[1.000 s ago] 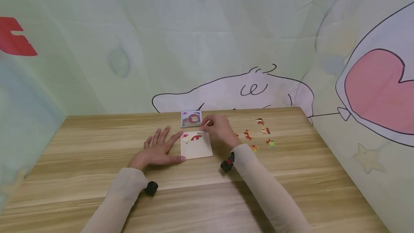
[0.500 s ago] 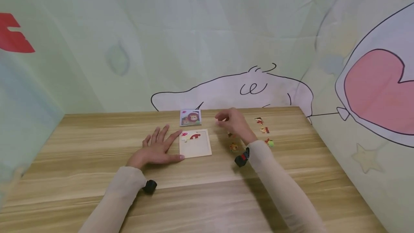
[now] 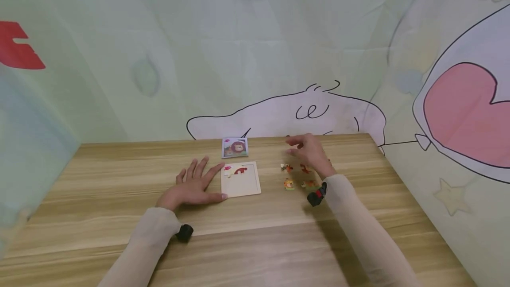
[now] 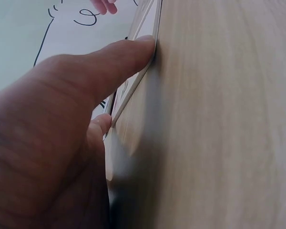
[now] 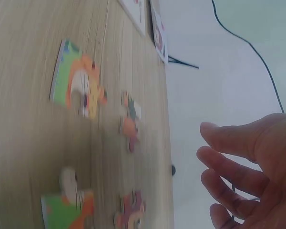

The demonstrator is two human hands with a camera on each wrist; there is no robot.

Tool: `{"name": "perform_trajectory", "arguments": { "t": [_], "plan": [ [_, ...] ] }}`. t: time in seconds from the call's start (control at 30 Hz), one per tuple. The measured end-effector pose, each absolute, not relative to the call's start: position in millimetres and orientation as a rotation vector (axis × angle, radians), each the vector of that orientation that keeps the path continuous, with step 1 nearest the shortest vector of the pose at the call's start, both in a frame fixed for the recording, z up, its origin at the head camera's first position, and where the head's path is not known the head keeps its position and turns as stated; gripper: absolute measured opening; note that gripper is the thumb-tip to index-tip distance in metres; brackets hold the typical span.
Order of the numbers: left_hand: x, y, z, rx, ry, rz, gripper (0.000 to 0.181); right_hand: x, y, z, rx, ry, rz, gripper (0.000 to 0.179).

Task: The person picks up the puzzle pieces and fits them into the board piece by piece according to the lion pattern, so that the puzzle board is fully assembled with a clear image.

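My left hand (image 3: 193,188) lies on the table with fingers spread, its thumb and index fingertip against the left side of a pale square puzzle tray (image 3: 241,186). Joined jigsaw pieces (image 3: 240,171), pink, cream and dark red, fill part of the tray's top edge. In the left wrist view the thumb (image 4: 128,55) presses the tray's rim. My right hand (image 3: 312,154) hovers above loose jigsaw pieces (image 3: 288,184), its fingers loosely bent and holding nothing. The right wrist view shows an orange-and-green jigsaw piece (image 5: 78,81) below and apart from the right hand (image 5: 248,167).
Behind the tray lies a small picture card (image 3: 235,147) with a lion on it. More loose pieces, among them a green-and-orange one (image 3: 309,185), lie to the tray's right, some hidden by the right hand. A printed cloth wall (image 3: 255,79) rises behind the table.
My right hand has moved right, from the tray's upper right corner to above the loose pieces. The left hand has stayed at the tray's left side.
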State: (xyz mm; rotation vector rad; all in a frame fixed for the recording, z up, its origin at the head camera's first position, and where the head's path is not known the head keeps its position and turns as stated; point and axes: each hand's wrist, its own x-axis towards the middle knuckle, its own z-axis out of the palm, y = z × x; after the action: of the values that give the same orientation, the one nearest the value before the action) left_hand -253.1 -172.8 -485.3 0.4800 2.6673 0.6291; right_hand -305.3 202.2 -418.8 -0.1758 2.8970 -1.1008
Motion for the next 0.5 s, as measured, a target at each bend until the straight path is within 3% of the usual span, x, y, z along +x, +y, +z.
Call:
{"name": "perform_trajectory", "arguments": {
  "t": [0.5],
  "plan": [
    [-254.9,-173.4,-487.6,0.473,2.669,0.613,0.109,-312.5,250.7,-433.4,-0.059,2.964,-1.045,0.035]
  ]
}}
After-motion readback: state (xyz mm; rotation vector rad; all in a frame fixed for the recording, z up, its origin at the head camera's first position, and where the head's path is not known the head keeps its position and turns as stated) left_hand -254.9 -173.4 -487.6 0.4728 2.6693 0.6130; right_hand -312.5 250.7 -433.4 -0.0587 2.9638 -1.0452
